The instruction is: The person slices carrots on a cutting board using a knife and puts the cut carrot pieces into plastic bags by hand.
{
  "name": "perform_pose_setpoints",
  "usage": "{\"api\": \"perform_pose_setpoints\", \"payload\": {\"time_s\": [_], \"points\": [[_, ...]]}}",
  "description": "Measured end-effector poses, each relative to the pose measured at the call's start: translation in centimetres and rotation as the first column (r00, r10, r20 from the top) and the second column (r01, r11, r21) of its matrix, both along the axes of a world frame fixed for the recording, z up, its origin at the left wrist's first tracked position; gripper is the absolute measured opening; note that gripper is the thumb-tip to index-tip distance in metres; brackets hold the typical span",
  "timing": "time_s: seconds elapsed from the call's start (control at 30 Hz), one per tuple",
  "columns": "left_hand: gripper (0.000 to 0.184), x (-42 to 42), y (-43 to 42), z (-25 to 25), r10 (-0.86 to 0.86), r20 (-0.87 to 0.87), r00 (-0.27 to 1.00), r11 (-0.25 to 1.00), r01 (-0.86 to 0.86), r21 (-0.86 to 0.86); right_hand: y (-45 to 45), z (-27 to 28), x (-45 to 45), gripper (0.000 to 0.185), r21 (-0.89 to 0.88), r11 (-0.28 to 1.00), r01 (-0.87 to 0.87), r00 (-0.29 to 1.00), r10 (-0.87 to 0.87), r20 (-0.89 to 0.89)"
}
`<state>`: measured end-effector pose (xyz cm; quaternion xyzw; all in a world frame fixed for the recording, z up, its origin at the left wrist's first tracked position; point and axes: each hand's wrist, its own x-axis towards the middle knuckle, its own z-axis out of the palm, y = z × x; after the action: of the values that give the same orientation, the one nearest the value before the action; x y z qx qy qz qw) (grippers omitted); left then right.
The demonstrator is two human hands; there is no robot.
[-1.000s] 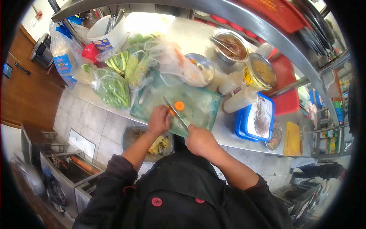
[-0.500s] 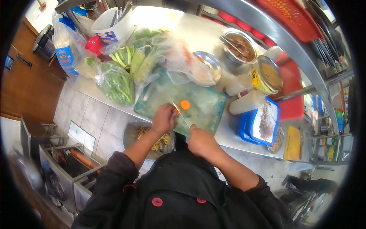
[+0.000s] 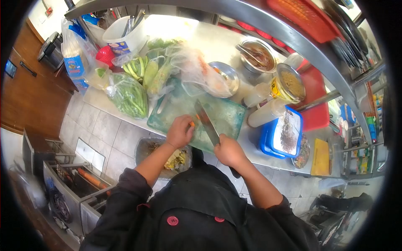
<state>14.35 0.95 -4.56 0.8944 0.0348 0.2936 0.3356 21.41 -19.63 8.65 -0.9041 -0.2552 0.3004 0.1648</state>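
On the green cutting board (image 3: 228, 121) my left hand (image 3: 180, 131) has its fingers closed around a small orange piece of carrot (image 3: 191, 124), mostly hidden by the fingers. My right hand (image 3: 229, 150) grips a kitchen knife (image 3: 207, 122) by its handle. The broad blade slants up and left across the board, flat side showing, just right of the carrot. A small orange bit shows at the blade's left edge. Close behind the board lies a clear plastic bag (image 3: 201, 73) with orange contents.
Bagged green vegetables (image 3: 127, 96) lie left of the board. A metal bowl of sauce (image 3: 257, 54), squeeze bottles (image 3: 266, 113) and a blue tub (image 3: 268, 146) stand to the right. Below the counter edge is a bin of scraps (image 3: 144, 152). A steel rail (image 3: 289, 33) arches overhead.
The knife has tilted so its broad side shows, and my right hand has moved slightly right. The round carrot slice seen on the board earlier is out of sight.
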Motion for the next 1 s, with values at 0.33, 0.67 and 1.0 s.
{"api": "perform_pose_setpoints", "payload": {"time_s": [0.33,0.67,1.0], "points": [[0.021,1.0,0.6,2.2,-0.012,-0.29,0.957,0.997,-0.013,-0.081,-2.2,1.3,-1.2,0.028,0.038,0.999,-0.006,1.0,0.007,-0.023],[0.017,0.6,0.2,-0.4,-0.006,-0.225,0.974,0.942,-0.07,-0.327,-1.7,0.5,-1.7,0.029,-0.014,1.0,-0.009,0.995,0.007,-0.096],[0.017,1.2,0.0,0.0,-0.041,-0.112,0.993,0.96,0.008,-0.281,-1.5,2.4,-2.2,0.027,-0.034,0.999,-0.024,0.999,0.023,-0.036]]}}
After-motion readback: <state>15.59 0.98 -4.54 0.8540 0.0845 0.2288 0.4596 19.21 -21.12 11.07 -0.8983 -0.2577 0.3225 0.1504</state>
